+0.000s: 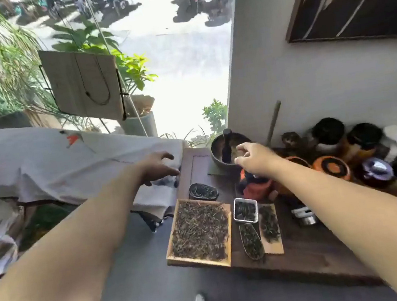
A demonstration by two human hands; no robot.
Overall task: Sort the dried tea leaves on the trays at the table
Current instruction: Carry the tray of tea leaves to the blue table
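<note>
Well, the dark wooden bench (307, 257) runs along the wall at my three o'clock, and the sorting on it looks underway rather than finished. Biggest is the square wooden tray (199, 233), covered edge to edge with loose dried tea leaves (200, 228), so I judge the bulk is left to go through. Just beside it at three o'clock sit the smaller lots: a flat wooden slat (270, 229) with a dark heap, a long narrow scoop (252, 241) of greener leaf, and a white rectangular dish (245, 211) holding dark leaf. At the tray's twelve o'clock is a small dark dish (203, 192) with pale strands. Those look like fractions already picked out.

Both my arms are stretched forward, well past the trays. My left hand (155, 167) hovers at eleven o'clock over the white cloth (67, 162), fingers spread and loosely bent, the grip wide and holding nothing. My right hand (256, 157) reaches at one o'clock toward the dark bowl (218, 152) with its pestle; thumb and forefinger are pinched narrow, seemingly on a small bit of leaf, though I cannot tell for sure.
</note>
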